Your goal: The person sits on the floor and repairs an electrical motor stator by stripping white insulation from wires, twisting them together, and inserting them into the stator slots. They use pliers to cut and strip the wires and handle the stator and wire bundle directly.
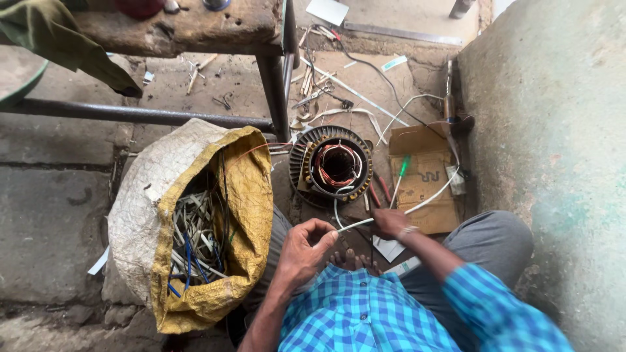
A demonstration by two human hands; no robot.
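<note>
I sit on the floor over a round motor stator (331, 167) with copper windings in its middle. My left hand (305, 249) pinches the near end of a thin white wire (355, 224). My right hand (390, 223) grips the same white wire a little further along. From there the wire runs on to the right over a flat piece of cardboard (424, 186). A green-handled screwdriver (400, 176) lies between the stator and the cardboard, pliers with red handles beside it.
An open yellow-and-white sack (195, 221) full of wire offcuts stands to my left. A wooden bench with a metal leg (274, 91) is ahead. A concrete wall (554, 143) rises on the right. Loose wires and scraps litter the floor behind the stator.
</note>
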